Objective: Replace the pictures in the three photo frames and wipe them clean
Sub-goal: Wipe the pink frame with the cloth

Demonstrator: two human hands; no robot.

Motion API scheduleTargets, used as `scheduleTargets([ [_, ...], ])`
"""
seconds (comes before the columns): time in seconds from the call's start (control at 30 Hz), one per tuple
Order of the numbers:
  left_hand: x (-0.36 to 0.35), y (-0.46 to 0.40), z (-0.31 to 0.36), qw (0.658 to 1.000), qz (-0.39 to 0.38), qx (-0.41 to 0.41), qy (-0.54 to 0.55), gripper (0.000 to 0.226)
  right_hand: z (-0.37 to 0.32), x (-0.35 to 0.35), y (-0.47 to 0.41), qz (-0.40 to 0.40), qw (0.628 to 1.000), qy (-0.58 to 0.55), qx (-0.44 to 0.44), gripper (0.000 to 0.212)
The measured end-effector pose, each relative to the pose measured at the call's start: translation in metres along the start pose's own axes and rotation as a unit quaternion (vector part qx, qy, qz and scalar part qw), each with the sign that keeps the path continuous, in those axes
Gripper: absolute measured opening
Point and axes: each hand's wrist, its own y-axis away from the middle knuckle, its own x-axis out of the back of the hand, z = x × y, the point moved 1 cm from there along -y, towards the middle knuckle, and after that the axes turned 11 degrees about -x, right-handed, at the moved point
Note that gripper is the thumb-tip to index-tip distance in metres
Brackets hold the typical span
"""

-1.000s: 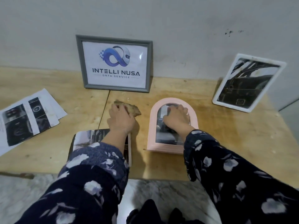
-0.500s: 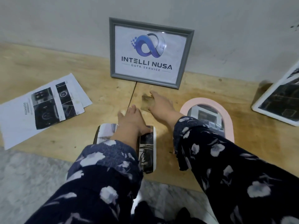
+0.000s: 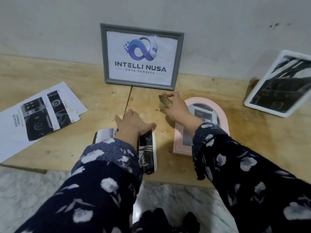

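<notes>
- Head view: a small brown cloth [image 3: 164,102] is pinched in the curled fingers of the right hand [image 3: 176,108] and is held just above the wooden table [image 3: 235,135].
- Just right of that grip, the pink arched frame [image 3: 223,118] is seen lying flat, partly hidden by the sleeve.
- Just behind the grip, the grey frame [image 3: 178,61] is propped against the wall; the white frame [image 3: 252,100] is leaned well off to the right.
- The left hand [image 3: 133,123] is laid flat, fingers straight, on a loose printed picture [image 3: 148,152]; nothing is gripped by it.
- More printed sheets [image 3: 38,115] are left far to the left.
- The wiping step seems to be in hand.
- Next, the cloth probably needs to be carried over to a frame and rubbed gently across its glass.
</notes>
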Motion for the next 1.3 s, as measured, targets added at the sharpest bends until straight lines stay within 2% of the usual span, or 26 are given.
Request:
scheduleTargets([
  [0.1, -0.016, 0.015, 0.024, 0.994, 0.103, -0.04, 0.004, 0.099, 0.021, 0.023, 0.003, 0.037, 0.998, -0.017, -0.046, 0.052],
  [0.17, -0.032, 0.032, 0.052, 0.983, 0.154, -0.093, 0.045, 0.092, 0.037, 0.038, 0.01, 0.035, 0.994, -0.065, -0.085, 0.049],
  [0.27, -0.062, 0.053, 0.088, 0.971, 0.154, -0.154, 0.1, 0.092, 0.048, 0.055, 0.016, 0.031, 0.971, -0.166, -0.168, 0.048],
  [0.37, -0.093, 0.072, 0.107, 0.957, 0.197, -0.177, 0.12, 0.11, 0.054, 0.07, 0.014, 0.024, 0.947, -0.244, -0.21, 0.046],
  [0.43, -0.105, 0.078, 0.11, 0.956, 0.21, -0.173, 0.111, 0.113, 0.053, 0.078, 0.013, 0.032, 0.953, -0.239, -0.183, 0.04],
  [0.53, -0.112, 0.078, 0.109, 0.959, 0.214, -0.162, 0.09, 0.113, 0.057, 0.085, 0.001, 0.104, 0.983, -0.115, -0.102, 0.053],
  [0.6, -0.11, 0.076, 0.11, 0.96, 0.218, -0.15, 0.09, 0.112, 0.057, 0.086, -0.01, 0.139, 0.987, -0.036, -0.067, 0.052],
  [0.8, -0.114, 0.068, 0.113, 0.964, 0.207, -0.151, 0.068, 0.107, 0.051, 0.082, -0.05, 0.226, 0.96, 0.161, 0.029, 0.051],
  [1.0, -0.118, 0.065, 0.115, 0.963, 0.213, -0.144, 0.076, 0.105, 0.07, 0.05, -0.057, 0.162, 0.954, 0.241, 0.071, 0.049],
  [1.3, -0.112, 0.068, 0.115, 0.969, 0.207, -0.113, 0.071, 0.118, 0.081, 0.025, -0.002, 0.085, 0.958, 0.219, 0.163, 0.052],
])
